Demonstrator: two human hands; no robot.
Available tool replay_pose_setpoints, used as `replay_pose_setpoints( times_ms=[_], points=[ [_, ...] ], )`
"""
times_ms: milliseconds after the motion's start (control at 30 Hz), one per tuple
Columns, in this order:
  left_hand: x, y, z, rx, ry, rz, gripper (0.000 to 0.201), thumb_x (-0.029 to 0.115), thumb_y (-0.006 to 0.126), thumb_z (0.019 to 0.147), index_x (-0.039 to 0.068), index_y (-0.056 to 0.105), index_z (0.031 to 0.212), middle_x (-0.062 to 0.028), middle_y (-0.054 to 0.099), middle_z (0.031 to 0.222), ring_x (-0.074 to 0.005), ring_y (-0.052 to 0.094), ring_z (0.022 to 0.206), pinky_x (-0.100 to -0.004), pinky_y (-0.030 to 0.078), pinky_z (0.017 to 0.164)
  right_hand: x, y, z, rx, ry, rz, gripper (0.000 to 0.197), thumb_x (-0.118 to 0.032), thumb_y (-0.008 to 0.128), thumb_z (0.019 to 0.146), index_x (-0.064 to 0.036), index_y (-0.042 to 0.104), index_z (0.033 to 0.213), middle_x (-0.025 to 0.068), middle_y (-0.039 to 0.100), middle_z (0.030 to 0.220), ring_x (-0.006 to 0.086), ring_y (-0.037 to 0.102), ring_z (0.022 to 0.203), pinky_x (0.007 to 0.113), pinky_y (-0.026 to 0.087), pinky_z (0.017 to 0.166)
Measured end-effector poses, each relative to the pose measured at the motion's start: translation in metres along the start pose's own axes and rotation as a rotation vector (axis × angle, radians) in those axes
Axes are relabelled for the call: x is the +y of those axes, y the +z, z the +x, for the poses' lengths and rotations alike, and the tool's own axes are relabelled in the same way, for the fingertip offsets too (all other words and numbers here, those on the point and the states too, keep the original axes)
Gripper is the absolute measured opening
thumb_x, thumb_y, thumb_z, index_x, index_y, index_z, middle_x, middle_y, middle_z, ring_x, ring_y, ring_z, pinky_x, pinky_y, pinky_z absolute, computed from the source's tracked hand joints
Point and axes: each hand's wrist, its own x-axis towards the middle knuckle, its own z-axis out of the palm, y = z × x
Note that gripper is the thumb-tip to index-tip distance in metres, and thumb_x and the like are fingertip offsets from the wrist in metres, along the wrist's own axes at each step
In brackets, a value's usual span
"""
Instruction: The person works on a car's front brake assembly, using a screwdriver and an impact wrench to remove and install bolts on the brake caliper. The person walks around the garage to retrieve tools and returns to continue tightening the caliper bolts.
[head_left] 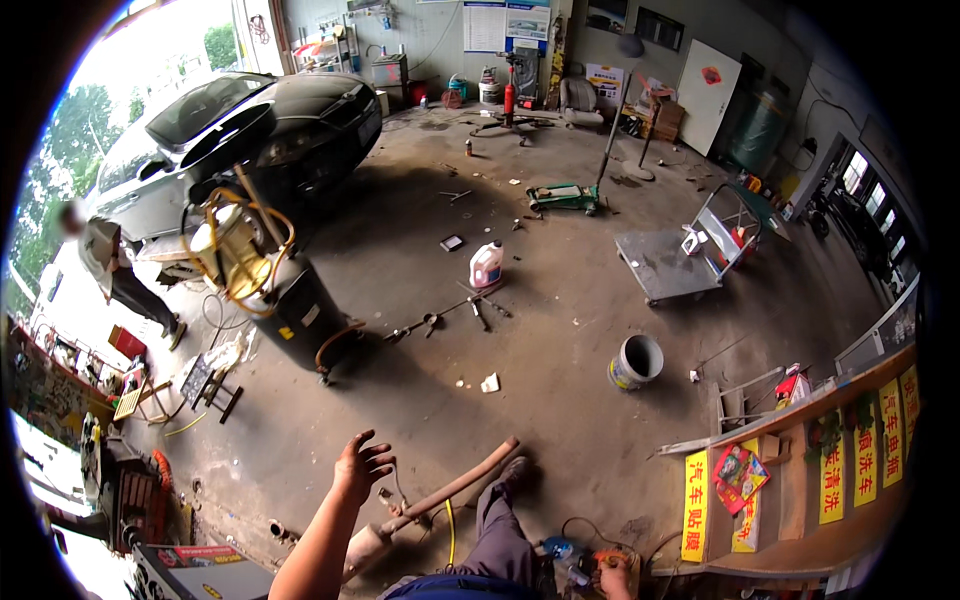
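Note:
My left hand (362,466) reaches out at the lower middle with its fingers spread, and I see nothing in it. Under and beside it, a long rusty exhaust pipe (462,477) slants across the floor, its thicker canister (368,546) partly behind my left forearm. The pipe passes my outstretched leg (500,530). Low on the right, my right hand (614,578) is closed on an orange power tool (604,556), cut off by the lower edge. Next to that tool lies a blue object (562,550) whose kind I cannot make out.
A black wheeled tank (300,315) with yellow hoses stands left, before a dark car (300,130). Ahead are a pink-white jug (486,264), loose tools, a bucket (637,362), a flat cart (670,265) and a green floor jack (563,196). Another person (112,262) is far left.

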Motion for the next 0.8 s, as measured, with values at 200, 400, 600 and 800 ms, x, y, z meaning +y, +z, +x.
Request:
replay_pose_setpoints(
  times_ms=[200, 400, 600, 800],
  points=[
    [0.028, 0.088, 0.114, 0.226, -0.075, -0.005, 0.059, 0.046, 0.05, 0.101, 0.012, 0.049, 0.149, -0.0167, 0.069, 0.116, -0.0362, 0.071, 0.094, -0.0484, 0.058, 0.082, -0.194, -0.046, 0.14, 0.101, -0.265, -0.133, 0.041, -0.014, 0.066, 0.095, -0.0043, 0.054, 0.132, 0.0137, 0.071, 0.088, 0.0232, 0.067, 0.056, 0.037, 0.054, 0.048],
    [0.065, 0.243, 0.214, 0.171, -0.112, -0.042, 0.057, 0.044, 0.05, 0.102, 0.012, 0.049, 0.149, -0.017, 0.069, 0.115, -0.035, 0.071, 0.091, -0.0481, 0.058, 0.082, -0.417, -0.202, 0.268, 0.003, -0.224, 0.314, 0.042, -0.012, 0.067, 0.099, -0.0073, 0.054, 0.138, 0.0095, 0.066, 0.086, 0.0179, 0.064, 0.057, 0.032, 0.051, 0.048],
    [0.119, 0.361, 0.336, 0.183, -0.13, 0.008, 0.055, 0.047, 0.052, 0.101, 0.014, 0.051, 0.145, -0.0172, 0.067, 0.118, -0.0343, 0.07, 0.094, -0.0478, 0.056, 0.086, -0.542, -0.233, 0.41, -0.016, -0.348, 0.374, 0.044, -0.012, 0.066, 0.101, -0.0113, 0.051, 0.143, 0.0072, 0.065, 0.091, 0.0135, 0.062, 0.063, 0.03, 0.053, 0.052],
    [0.135, 0.506, 0.522, 0.11, -0.179, -0.022, 0.056, 0.042, 0.055, 0.099, 0.009, 0.05, 0.144, -0.0201, 0.07, 0.114, -0.0377, 0.074, 0.092, -0.0476, 0.061, 0.076, -0.513, -0.267, 0.572, 0.194, -0.208, 0.239, 0.046, -0.007, 0.066, 0.096, -0.0106, 0.052, 0.14, 0.0097, 0.064, 0.093, 0.0175, 0.061, 0.06, 0.034, 0.052, 0.047]
  ],
)
